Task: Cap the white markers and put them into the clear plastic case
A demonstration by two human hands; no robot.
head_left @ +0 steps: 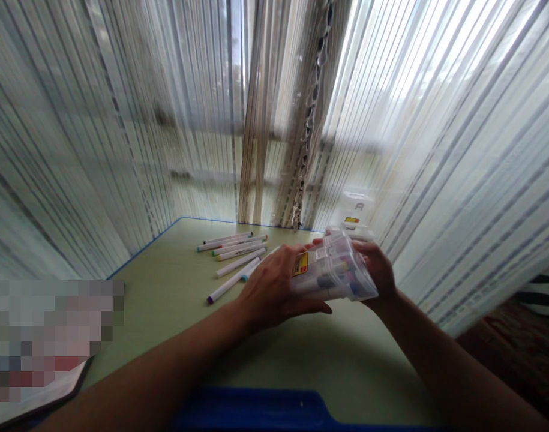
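A clear plastic marker case (330, 270) is tilted above the table, with several markers visible through its wall. My left hand (274, 285) grips its left side near a yellow and red label, thumb stretched along the lower edge. Around the right side of the case is my right hand (375, 264), its fingers partly hidden behind the plastic. Beyond the case rises another clear plastic piece (358, 207) with a small label; I cannot tell if it is the lid. Left of my hands, several white markers (240, 264) with coloured ends lie loose on the table.
The pale green table (166, 282) has a blue rim and a raised blue front tray (256, 408). A dark-edged flat object (71, 384), mostly pixelated, lies at the left. String curtains (202, 120) hang along the back and both sides, close to the table's edge.
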